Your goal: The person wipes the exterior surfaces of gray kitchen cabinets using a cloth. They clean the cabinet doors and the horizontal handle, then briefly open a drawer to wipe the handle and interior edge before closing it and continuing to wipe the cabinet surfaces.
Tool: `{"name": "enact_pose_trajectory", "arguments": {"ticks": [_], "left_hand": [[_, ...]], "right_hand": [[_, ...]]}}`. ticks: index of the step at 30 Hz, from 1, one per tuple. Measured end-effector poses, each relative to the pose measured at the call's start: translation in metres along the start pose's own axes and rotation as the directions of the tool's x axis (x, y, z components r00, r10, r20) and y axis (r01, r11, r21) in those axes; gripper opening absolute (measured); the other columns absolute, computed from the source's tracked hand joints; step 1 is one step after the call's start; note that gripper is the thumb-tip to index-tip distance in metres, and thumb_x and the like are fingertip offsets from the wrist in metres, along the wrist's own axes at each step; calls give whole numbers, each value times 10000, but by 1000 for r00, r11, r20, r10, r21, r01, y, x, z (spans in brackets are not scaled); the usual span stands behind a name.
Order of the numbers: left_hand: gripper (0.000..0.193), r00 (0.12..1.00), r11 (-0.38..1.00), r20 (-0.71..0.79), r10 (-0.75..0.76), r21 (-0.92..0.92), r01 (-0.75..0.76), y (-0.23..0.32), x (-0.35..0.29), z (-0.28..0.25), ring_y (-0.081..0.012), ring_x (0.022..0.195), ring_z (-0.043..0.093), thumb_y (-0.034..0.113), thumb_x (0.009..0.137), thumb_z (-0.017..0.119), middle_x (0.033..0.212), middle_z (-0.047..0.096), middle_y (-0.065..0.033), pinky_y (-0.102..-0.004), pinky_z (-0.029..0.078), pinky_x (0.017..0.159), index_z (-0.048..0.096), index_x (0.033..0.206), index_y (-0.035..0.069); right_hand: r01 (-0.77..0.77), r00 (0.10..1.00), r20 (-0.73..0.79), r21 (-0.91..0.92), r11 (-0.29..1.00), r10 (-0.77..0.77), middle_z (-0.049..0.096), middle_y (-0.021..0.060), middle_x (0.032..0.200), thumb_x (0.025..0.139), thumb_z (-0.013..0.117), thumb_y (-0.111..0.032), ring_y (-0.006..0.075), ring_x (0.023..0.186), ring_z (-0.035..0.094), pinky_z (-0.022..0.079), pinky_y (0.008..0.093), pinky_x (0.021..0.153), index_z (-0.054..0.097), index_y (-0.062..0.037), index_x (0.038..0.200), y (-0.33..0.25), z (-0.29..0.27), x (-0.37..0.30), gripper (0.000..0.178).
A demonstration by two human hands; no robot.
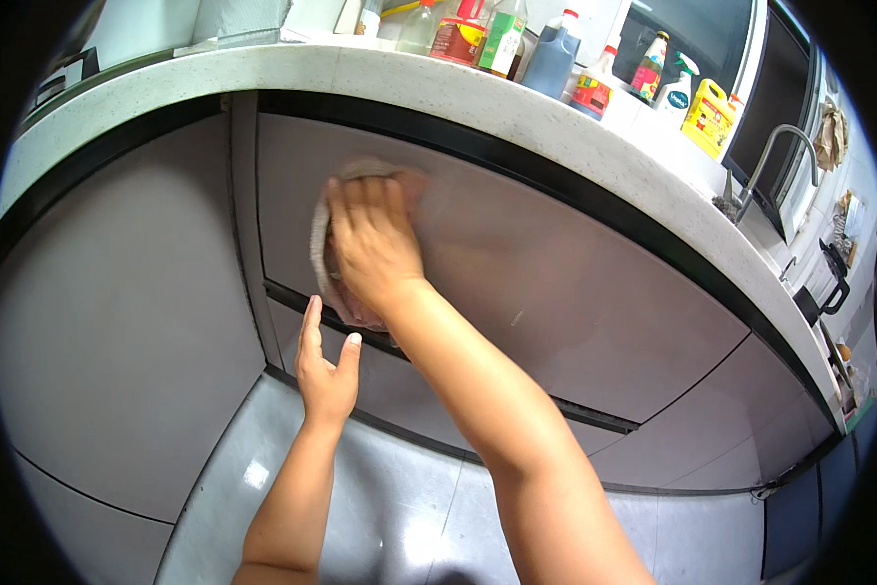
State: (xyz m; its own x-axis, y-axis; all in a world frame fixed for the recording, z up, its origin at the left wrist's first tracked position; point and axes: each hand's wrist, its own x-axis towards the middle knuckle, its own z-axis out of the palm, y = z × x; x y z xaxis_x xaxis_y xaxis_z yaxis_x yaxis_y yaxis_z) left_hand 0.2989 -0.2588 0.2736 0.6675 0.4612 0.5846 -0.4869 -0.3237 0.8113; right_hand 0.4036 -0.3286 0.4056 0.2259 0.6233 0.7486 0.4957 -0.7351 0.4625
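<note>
A light-coloured cloth (318, 239) lies against the grey-mauve drawer front (556, 283), under the worktop. My right hand (375, 239) holds it pressed there, fingers close together and pointing up. Most of the cloth is hidden by that hand; its pale edge shows on the left and a pinkish part hangs below the palm. Lower down and a little to the left is my left hand (327, 380). Its fingers point up, the thumb stands apart, and nothing is in it. The dark handle groove (595, 413) runs along the drawer's lower edge, partly behind my arms.
Above the drawers curves a speckled white worktop (292, 73). Bottles stand along it, among them a blue-grey jug (553, 57) and a yellow jug (709, 117). A tap (785, 146) rises at the right. A plain cabinet panel (117, 292) meets the drawers at the left, above grey floor tiles (399, 507).
</note>
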Motion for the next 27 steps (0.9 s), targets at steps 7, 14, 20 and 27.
{"name": "enact_pose_trajectory", "arguments": {"ticks": [7,14,20,27], "left_hand": [[654,999,998,32,6,57,-8,13,-4,-9,-293,1423,354,76,881,643,1520,393,-177,-398,271,1165,369,1467,-18],[660,1000,999,0,10,46,-10,9,4,-18,-326,1416,356,47,868,643,1518,380,-199,-411,295,1158,366,1464,-14],[661,1000,997,3,5,78,-5,8,6,-25,-329,1412,363,45,860,647,1515,384,-201,-406,299,1156,374,1459,-14],[664,999,997,-37,0,84,3,5,8,-30,-311,1410,370,40,851,655,1503,407,-197,-399,283,1162,384,1454,-20]], "right_hand": [[63,996,61,23,998,-65,558,212,1189,764,674,-179,357,1108,539,401,487,997,468,11,1320,84,-84,-62,623],[-289,928,100,-410,865,358,425,277,1444,701,684,-127,491,1338,387,293,535,1138,366,65,1449,192,-190,-247,835],[-391,917,-100,-410,824,386,231,299,1549,895,582,-265,447,1477,112,62,541,1201,219,79,1503,195,-169,-254,788],[-214,972,18,-346,914,235,498,206,1218,836,627,-311,386,1200,438,251,548,1094,431,41,1404,77,-98,-66,696]]}}
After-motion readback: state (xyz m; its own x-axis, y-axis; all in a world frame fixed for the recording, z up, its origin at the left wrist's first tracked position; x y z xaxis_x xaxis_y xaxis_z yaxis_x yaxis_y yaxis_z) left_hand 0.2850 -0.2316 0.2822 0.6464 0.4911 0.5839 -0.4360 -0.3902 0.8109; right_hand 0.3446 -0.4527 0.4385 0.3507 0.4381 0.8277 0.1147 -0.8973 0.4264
